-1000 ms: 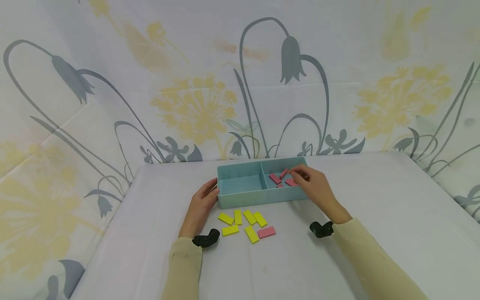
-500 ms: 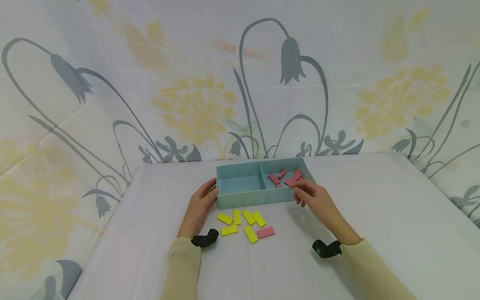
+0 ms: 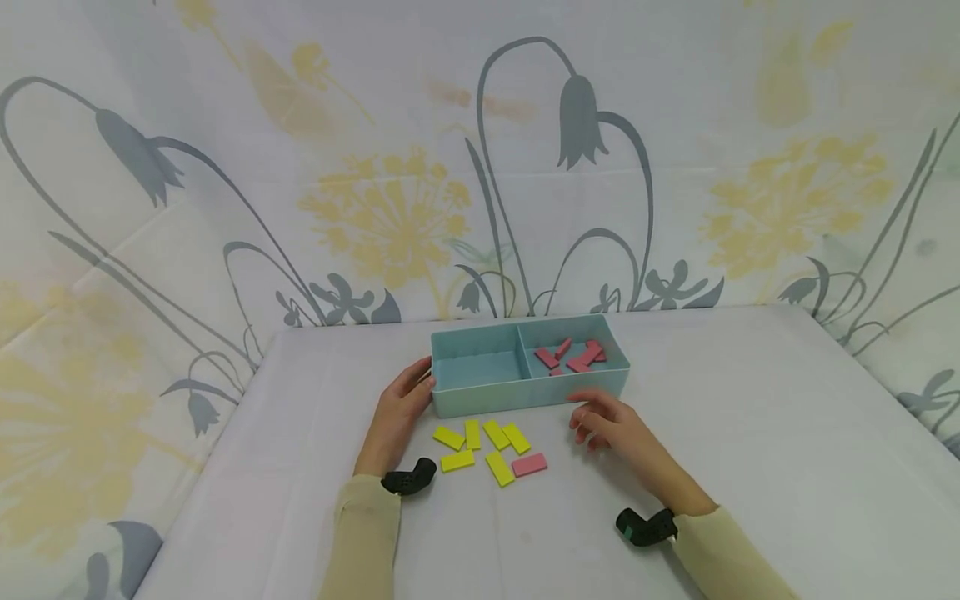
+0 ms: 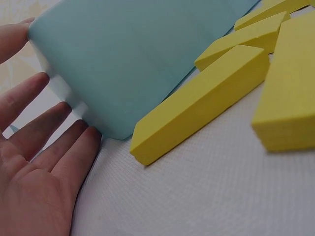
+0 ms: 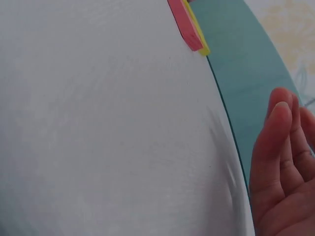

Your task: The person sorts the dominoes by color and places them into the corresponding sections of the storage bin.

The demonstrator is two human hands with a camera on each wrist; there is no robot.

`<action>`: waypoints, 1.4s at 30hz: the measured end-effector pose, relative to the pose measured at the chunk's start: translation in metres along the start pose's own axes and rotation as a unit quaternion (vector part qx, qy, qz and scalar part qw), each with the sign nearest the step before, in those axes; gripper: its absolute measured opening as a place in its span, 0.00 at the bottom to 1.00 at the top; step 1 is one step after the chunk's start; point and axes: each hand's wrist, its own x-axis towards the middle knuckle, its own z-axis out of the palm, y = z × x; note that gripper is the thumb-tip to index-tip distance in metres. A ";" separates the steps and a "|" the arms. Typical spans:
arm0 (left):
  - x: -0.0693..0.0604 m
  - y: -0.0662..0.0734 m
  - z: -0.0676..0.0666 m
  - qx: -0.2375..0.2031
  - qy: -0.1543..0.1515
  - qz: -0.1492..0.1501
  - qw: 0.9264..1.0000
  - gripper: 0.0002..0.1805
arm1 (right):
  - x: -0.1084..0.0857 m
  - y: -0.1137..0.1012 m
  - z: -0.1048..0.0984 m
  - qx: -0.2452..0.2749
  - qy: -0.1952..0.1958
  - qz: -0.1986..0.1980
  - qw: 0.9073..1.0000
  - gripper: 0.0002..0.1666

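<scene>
A light blue two-compartment box (image 3: pixel 487 397) stands on the table in the head view. Several pink blocks (image 3: pixel 547 358) lie in its right compartment; the left one holds nothing. My left hand (image 3: pixel 395 418) rests against the box's left end, its fingertips (image 4: pixel 37 82) touching the wall. On the cloth in front lie several yellow blocks (image 3: pixel 499 469) and one pink block (image 3: pixel 529 465). My right hand (image 3: pixel 611 429) hovers in front of the box's right part, fingers loosely bent and holding nothing. In the right wrist view its thumb (image 5: pixel 275 130) lies close to the fingers.
White cloth (image 3: pixel 480 542) covers the table. Behind the box rises a backdrop (image 3: pixel 420 108) with grey and yellow flowers. A black wrist device (image 3: pixel 410 477) sits on the left wrist, another such device (image 3: pixel 647 527) on the right.
My right hand has drawn back from the right compartment toward me, leaving a pink block on the others there. My left hand stays at the box's left end.
</scene>
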 end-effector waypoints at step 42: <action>-0.002 0.000 0.001 0.005 0.005 -0.003 1.000 0.26 | -0.009 -0.010 0.037 -0.291 -0.101 -0.058 0.950 0.17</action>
